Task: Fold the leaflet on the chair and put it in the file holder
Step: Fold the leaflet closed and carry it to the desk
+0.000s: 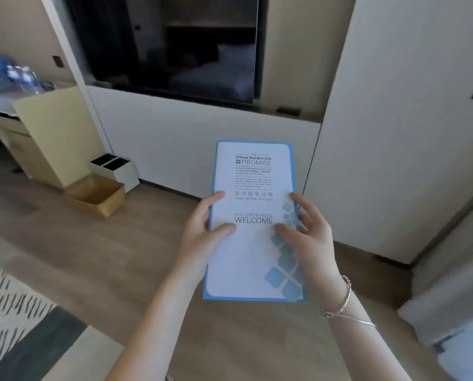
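Head view: I see the leaflet (253,188) held upright above the wooden floor (120,257).
Print: "Hilton Garden Inn PROMISE", "Guest Service Directory", "WELCOME".
Left hand (202,232): grip pinches its left edge.
Right hand (309,232): grip pinches its right edge.

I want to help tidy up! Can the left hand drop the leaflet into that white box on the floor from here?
Probably not yet. The left hand grips the leaflet well short of the white file holder, with open floor between.
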Available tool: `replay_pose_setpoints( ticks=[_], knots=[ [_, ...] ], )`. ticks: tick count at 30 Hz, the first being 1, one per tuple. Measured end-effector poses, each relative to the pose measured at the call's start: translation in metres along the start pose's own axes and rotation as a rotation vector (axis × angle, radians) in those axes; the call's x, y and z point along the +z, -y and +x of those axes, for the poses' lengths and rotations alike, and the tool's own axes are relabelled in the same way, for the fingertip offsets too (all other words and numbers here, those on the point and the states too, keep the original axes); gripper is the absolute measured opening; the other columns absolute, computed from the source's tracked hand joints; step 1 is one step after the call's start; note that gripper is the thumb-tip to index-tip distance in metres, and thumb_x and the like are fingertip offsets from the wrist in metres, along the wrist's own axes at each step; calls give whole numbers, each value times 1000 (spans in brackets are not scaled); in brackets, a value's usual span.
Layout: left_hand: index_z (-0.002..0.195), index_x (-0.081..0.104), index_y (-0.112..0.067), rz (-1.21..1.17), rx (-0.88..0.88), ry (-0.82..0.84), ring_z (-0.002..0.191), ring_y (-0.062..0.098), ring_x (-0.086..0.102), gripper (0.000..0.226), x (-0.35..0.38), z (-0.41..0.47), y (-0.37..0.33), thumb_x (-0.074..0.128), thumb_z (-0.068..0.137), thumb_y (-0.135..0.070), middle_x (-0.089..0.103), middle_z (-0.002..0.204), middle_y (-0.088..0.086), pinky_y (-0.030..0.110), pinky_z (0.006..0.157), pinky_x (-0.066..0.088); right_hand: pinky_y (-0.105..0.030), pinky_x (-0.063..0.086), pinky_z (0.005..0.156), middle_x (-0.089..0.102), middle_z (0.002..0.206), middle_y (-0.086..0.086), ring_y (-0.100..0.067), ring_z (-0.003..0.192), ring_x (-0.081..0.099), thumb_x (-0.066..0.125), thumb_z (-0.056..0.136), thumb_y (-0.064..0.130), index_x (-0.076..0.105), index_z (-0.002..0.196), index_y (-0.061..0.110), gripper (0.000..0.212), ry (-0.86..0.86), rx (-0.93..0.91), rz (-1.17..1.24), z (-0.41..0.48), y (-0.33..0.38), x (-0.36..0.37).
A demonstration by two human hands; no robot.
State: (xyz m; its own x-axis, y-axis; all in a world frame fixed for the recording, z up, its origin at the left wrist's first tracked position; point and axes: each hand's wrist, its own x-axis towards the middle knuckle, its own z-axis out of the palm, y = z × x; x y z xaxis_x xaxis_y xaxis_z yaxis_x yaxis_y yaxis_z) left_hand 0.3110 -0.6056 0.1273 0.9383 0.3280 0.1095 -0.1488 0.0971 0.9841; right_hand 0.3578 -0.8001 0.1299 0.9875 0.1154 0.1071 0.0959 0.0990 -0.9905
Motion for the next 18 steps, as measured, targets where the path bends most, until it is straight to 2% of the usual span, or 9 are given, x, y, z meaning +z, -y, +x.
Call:
replay_pose_setpoints(
  ticks=[6, 10, 13, 16, 18],
  knots=[
    [121, 62, -29, 10, 0, -216, 99, 9, 70, 60, -84, 39, 3, 67, 78, 13, 75, 107, -10, 21, 72, 55, -30, 59, 64, 78, 93, 2, -16, 71, 71, 70, 78, -4, 62, 121, 36, 60, 218, 42, 5, 64, -24, 96],
    [118, 63, -31, 18, -16, -412, 95, 11, 70, 61, -138, 57, 14, 67, 77, 13, 76, 105, -7, 29, 78, 58, -35, 59, 70, 76, 102, -6, -24, 83, 72, 70, 78, -6, 61, 125, 31, 60, 402, 89, 28, 100, -47, 163],
    [114, 64, -33, 30, -21, -558, 94, 13, 70, 61, -179, 77, 23, 68, 76, 15, 75, 106, -5, 33, 80, 57, -32, 58, 70, 76, 106, -5, -24, 92, 73, 69, 79, -10, 60, 126, 26, 61, 511, 117, 42, 130, -66, 217],
    [117, 63, -31, 53, -13, -656, 96, 15, 70, 58, -220, 104, 33, 71, 75, 9, 76, 105, -7, 31, 77, 59, -29, 59, 70, 76, 106, 1, -21, 93, 73, 69, 78, -10, 61, 126, 27, 61, 622, 128, 40, 166, -86, 274],
    [120, 62, -30, 69, -17, -724, 101, 19, 70, 58, -248, 126, 39, 72, 71, -2, 74, 112, -3, 36, 82, 59, -26, 58, 69, 76, 105, 5, -17, 93, 74, 70, 78, -10, 61, 125, 28, 61, 687, 139, 31, 194, -100, 314]
  ],
)
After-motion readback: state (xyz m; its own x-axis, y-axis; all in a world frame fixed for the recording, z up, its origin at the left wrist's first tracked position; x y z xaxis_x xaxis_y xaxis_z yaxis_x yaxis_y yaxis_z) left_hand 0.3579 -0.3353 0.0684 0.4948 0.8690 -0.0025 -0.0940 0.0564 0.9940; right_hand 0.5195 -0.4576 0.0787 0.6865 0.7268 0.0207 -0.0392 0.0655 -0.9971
